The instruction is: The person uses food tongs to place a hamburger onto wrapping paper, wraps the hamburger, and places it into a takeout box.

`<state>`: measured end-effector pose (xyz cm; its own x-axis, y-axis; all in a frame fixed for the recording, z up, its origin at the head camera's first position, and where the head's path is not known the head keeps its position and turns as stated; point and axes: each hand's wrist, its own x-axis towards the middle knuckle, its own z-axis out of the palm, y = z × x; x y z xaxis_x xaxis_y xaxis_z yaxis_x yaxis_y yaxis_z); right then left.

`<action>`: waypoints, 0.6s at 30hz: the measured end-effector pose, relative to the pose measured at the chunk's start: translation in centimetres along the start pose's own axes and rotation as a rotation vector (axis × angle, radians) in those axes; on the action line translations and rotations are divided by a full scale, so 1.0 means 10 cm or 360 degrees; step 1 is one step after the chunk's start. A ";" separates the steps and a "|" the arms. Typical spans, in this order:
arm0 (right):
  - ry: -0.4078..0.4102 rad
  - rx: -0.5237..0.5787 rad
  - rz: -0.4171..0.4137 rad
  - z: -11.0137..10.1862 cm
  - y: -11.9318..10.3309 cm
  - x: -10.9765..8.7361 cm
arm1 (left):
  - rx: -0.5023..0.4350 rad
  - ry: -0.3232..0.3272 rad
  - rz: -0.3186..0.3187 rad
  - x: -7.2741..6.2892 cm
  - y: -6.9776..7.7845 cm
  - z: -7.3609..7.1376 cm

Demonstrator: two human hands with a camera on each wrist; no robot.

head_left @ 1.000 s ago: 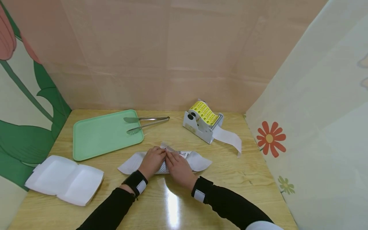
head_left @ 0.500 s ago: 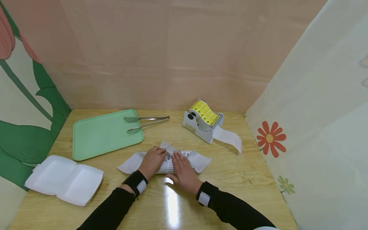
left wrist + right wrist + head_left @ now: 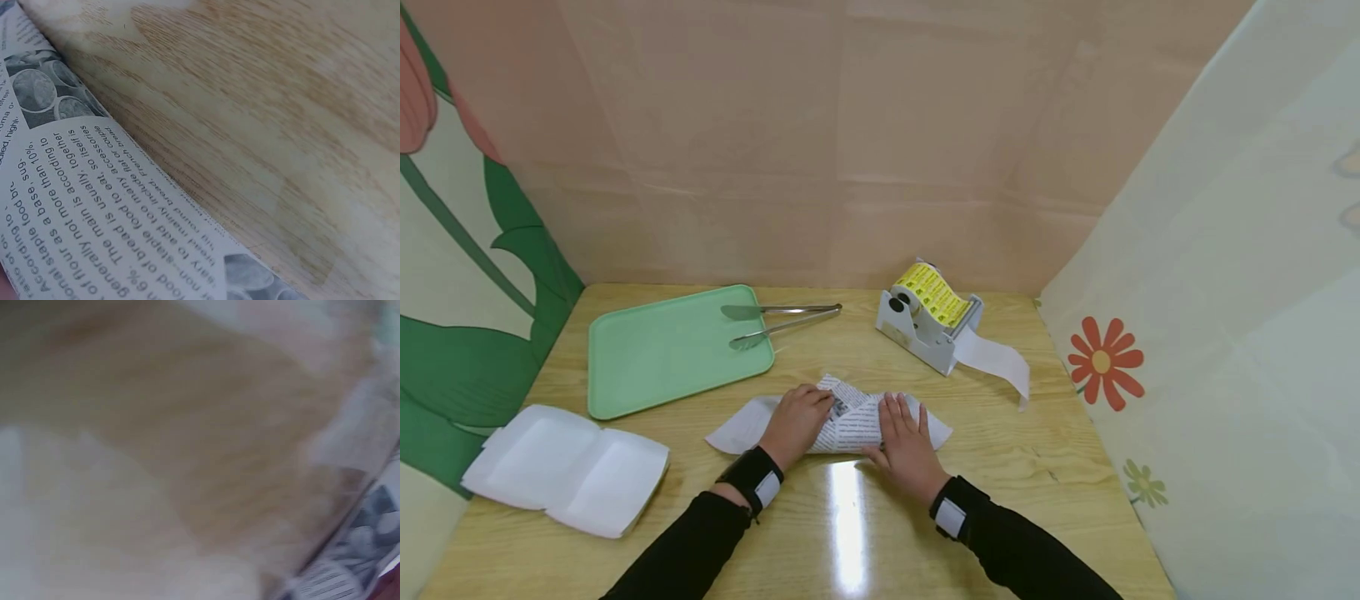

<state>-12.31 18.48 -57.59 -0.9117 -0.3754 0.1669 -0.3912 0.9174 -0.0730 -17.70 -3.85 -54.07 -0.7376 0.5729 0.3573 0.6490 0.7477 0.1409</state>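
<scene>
A sheet of newsprint-patterned wrapping paper (image 3: 853,427) lies folded into a low bundle at the table's middle, its pale ends spreading out to both sides. What it wraps is hidden. My left hand (image 3: 793,425) holds the left part of the fold, fingers bent over the paper. With fingers straight and slightly apart, my right hand (image 3: 910,446) presses the right part of the bundle. A pointed printed flap stands up at the back, between the hands. Close up in the left wrist view, the paper (image 3: 106,206) shows text and small pictures along a folded edge.
Behind the bundle sits a green tray (image 3: 662,358) with metal tongs (image 3: 790,321) lying across its right edge. At the left is an opened white foam box (image 3: 568,471). A label dispenser (image 3: 928,317) with a yellow sticker roll stands at the back right, its backing strip (image 3: 996,358) trailing forward.
My right hand has slid rightward over the paper, away from my left hand, and its fingers have spread, uncovering printed paper between them. My left hand has stayed in place.
</scene>
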 end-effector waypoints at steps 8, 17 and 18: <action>0.0223 -0.0245 -0.0430 -0.13 -0.39 0.10 | 0.0061 -0.0009 -0.0012 -0.02 0.02 0.01; 0.0343 -0.0263 -0.0514 -0.14 -0.50 0.18 | 0.0086 -0.0072 -0.0001 0.01 0.02 -0.02; 0.0359 -0.0275 -0.0529 -0.14 -0.47 0.19 | 0.0075 -0.0077 -0.0010 0.03 0.02 -0.03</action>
<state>-12.00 13.60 -55.55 -0.6820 -0.6335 0.3655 -0.6144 0.7674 0.1835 -17.70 -3.66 -53.65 -0.7507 0.5827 0.3112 0.6354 0.7658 0.0989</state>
